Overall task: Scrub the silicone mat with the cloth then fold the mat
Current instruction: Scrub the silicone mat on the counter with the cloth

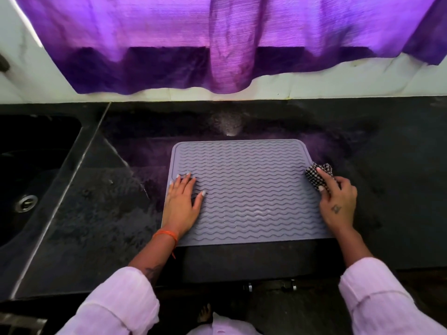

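Your silicone mat (246,192) lies flat and unfolded on the dark countertop (387,165), its wavy ridges facing up and its near edge close to the counter's front lip. Your left hand (183,204) is planted palm-down on the mat's left side, fingers straight and close together, thumb splayed out toward the mat's middle (an orange thread band (167,234) sits at that wrist, right at the mat's near-left corner). Over on the mat's right edge, your right hand (337,201) has its fingers curled around a bunched black-and-white checked cloth (319,174), pinning it down where the mat's border meets the counter. A small shiny wet patch (260,211) glints on the ridges between your two hands. Pale pink sleeves (377,293) cover both forearms. Left of the mat, past a seam in the counter, the dark sink (63,131) drops away with its metal drain (27,203) showing. Beyond the mat's far edge, a purple curtain (217,39) hangs over the white wall, its hem just above the countertop.
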